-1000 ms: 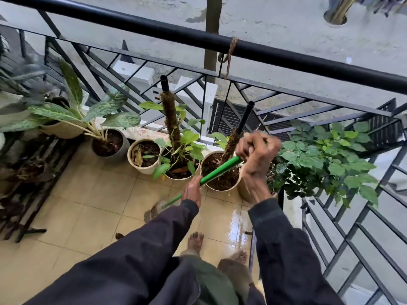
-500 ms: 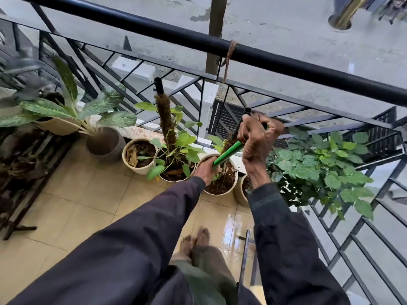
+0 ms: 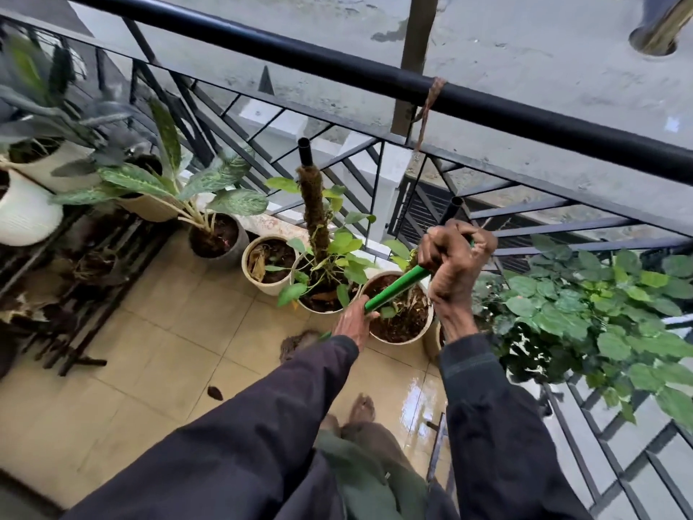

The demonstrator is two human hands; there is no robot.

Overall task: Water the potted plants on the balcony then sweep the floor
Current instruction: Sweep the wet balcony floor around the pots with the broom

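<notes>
Right hand [image 3: 455, 264] high and left hand [image 3: 352, 323] low clamp the green broom handle [image 3: 397, 289]; its blurred head [image 3: 298, 341] seems to touch the floor [image 3: 168, 332] by the nearest pot [image 3: 401, 340], which a wide stroke could tip.

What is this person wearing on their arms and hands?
Long, dark, loose sleeves cover both arms; the right sleeve has a banded cuff, the left sleeve looks plain. The left hand and right hand are bare, without gloves.
</notes>
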